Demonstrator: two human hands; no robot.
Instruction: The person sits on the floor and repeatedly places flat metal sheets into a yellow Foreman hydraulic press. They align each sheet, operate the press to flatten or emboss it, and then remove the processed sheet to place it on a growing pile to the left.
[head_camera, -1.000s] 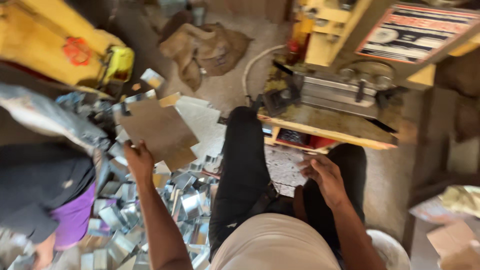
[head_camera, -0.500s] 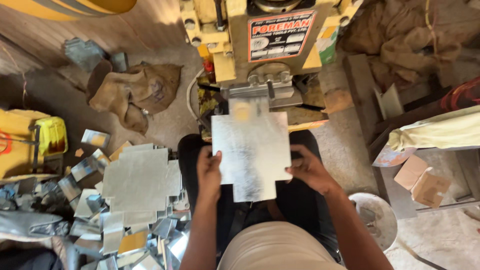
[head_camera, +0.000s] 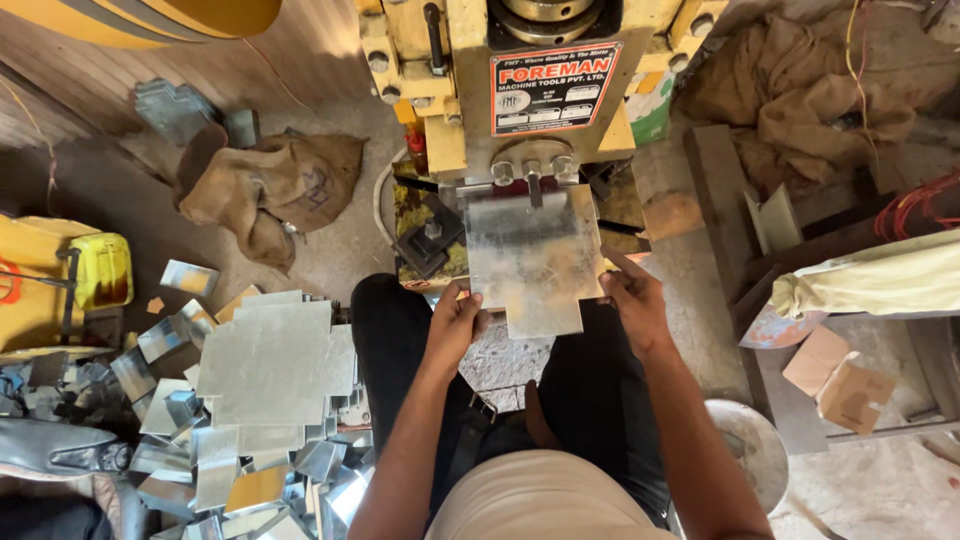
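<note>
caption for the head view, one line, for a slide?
Seated person's left hand and right hand hold a notched metal sheet under a yellow press; cut sheets piled beside.

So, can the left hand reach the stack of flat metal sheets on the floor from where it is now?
Probably yes. The stack of flat metal sheets lies uncovered beside the person's left leg, with nothing between. But the left hand is gripping the notched metal sheet at the press, so it must let go first.
</note>
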